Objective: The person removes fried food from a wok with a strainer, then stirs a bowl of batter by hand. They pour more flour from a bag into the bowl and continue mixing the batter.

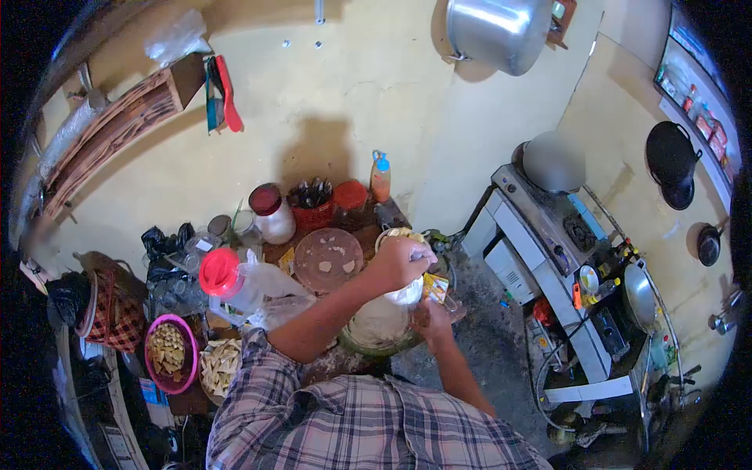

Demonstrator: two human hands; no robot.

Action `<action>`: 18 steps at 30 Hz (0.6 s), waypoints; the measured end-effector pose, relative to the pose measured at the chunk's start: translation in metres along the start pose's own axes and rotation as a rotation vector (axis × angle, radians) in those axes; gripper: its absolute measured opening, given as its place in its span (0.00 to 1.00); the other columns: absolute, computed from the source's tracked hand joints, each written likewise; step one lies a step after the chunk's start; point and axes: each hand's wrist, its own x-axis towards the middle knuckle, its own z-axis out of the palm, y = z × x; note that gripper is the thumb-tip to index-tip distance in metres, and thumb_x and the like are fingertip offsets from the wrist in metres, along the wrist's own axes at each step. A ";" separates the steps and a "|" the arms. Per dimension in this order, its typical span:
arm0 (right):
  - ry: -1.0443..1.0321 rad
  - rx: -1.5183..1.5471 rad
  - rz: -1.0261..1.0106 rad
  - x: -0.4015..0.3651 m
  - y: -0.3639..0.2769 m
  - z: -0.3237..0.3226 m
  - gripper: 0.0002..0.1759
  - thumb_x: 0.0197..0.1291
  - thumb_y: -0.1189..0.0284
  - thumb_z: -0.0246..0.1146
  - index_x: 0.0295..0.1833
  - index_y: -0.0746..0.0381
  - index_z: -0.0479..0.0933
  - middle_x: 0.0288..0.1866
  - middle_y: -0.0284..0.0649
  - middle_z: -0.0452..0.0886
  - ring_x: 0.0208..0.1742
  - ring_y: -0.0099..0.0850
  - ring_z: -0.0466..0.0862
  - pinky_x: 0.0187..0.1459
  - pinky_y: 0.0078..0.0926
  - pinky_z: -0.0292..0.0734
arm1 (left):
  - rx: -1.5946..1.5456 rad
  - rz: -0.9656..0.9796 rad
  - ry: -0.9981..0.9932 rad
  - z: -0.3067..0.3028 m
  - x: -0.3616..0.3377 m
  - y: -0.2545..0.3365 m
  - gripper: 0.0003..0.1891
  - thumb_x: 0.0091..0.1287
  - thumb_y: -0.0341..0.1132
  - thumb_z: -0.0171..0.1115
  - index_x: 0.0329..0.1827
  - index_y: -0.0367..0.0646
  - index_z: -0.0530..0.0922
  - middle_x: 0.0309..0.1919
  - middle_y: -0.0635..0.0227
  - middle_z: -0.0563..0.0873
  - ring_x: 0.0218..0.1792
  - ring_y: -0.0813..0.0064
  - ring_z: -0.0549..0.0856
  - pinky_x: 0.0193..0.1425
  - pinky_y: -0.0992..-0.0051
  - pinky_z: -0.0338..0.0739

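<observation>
My left hand (403, 262) is closed, fingers curled together, above a white bowl or bag (406, 294); what it pinches, if anything, is hidden. Lower and to the right, my right hand (431, 321) grips a small yellow-and-white packet (435, 288) from below. Under my left forearm stands a wide green-rimmed basin (376, 325) with pale flour-like powder or dough in it. Behind my left hand sits a container of pale food (403, 234), partly covered by the hand. A round translucent lid (329, 261) with pale bits on it lies left of my hands.
A red-lidded plastic jar (221, 272) and a clear plastic bag (274, 294) are at the left. Further left are a pink bowl (171, 354) and a bowl of pale cut pieces (220, 366). An orange sauce bottle (381, 178) stands behind. At right is a stove (548, 215).
</observation>
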 end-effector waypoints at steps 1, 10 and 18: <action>0.118 -0.339 -0.373 -0.001 0.000 -0.001 0.20 0.60 0.67 0.53 0.57 0.59 0.63 0.49 0.42 0.72 0.42 0.36 0.76 0.43 0.29 0.73 | -0.033 -0.013 0.046 0.002 0.005 0.007 0.09 0.55 0.32 0.55 0.33 0.36 0.80 0.24 0.58 0.83 0.22 0.74 0.81 0.28 0.76 0.74; 0.432 -1.112 -1.142 -0.085 -0.101 -0.010 0.12 0.38 0.78 0.66 0.34 0.62 0.78 0.34 0.42 0.78 0.38 0.41 0.75 0.43 0.35 0.69 | -0.526 -0.290 -0.035 0.092 0.040 0.036 0.10 0.59 0.28 0.54 0.42 0.34 0.78 0.22 0.69 0.80 0.20 0.84 0.77 0.25 0.83 0.73; 0.773 -1.205 -1.043 -0.115 -0.124 -0.100 0.09 0.38 0.79 0.65 0.29 0.65 0.76 0.28 0.43 0.78 0.31 0.40 0.77 0.35 0.31 0.72 | -0.717 -0.454 -0.099 0.196 0.056 0.048 0.10 0.60 0.28 0.54 0.42 0.34 0.78 0.27 0.66 0.81 0.23 0.81 0.79 0.25 0.82 0.75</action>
